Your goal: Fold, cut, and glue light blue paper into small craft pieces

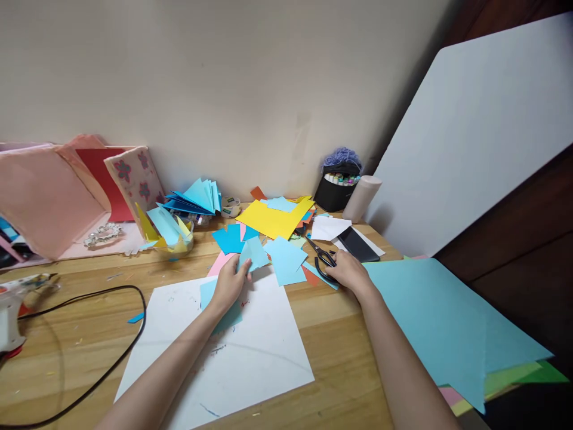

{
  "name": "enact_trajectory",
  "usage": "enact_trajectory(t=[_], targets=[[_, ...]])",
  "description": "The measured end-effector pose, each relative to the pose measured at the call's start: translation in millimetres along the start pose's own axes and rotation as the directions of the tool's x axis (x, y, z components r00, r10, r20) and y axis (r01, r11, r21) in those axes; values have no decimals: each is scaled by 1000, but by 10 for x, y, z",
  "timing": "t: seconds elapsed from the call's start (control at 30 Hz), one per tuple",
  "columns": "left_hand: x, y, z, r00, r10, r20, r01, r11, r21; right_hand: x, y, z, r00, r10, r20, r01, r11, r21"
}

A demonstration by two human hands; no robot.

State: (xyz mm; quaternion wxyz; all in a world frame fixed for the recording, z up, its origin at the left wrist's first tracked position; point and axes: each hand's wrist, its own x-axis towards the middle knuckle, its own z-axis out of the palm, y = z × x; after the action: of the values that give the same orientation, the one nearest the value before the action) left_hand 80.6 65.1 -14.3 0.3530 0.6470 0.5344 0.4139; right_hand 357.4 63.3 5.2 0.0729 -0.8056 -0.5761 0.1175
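Observation:
My left hand point(230, 282) is closed on a small light blue paper piece point(254, 253), held between thumb and fingers above the far edge of a white sheet point(268, 352). Partly hidden under that hand and forearm, another light blue paper piece point(229, 319) lies on the sheet. My right hand point(350, 270) grips the black-handled scissors point(321, 270), their blades pointing away and to the left. Cut light blue pieces point(286, 258) lie between my hands, with darker blue paper point(228, 237) and a large yellow sheet point(268, 220) behind them.
A black phone point(358, 243) lies beyond my right hand, near a marker case point(336, 194) and a pale cylinder point(362, 197). Large light blue sheets point(430, 316) overhang the right edge. At left are a glue gun point(11, 316), its black cord point(141, 334) and a plastic cup point(185, 242).

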Motion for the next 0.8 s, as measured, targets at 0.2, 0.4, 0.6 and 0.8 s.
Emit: enact_trajectory(t=[0.2,0.4,0.6,0.8], targets=[[-34,-27,-4,990,8,-141,-12,1000,-28,-103,-130,-91,998,1,-70,29,907,421],[0,29,-59,972,-23,-232,-9,991,-134,-475,-660,109,849,-487,205,-130,185,974],[79,318,-277,980,-73,-184,2,933,-360,-796,-924,434,550,-783,290,-266,165,950],[69,378,-332,1000,25,-15,-28,966,-257,-823,-909,463,538,-792,288,-207,207,956]])
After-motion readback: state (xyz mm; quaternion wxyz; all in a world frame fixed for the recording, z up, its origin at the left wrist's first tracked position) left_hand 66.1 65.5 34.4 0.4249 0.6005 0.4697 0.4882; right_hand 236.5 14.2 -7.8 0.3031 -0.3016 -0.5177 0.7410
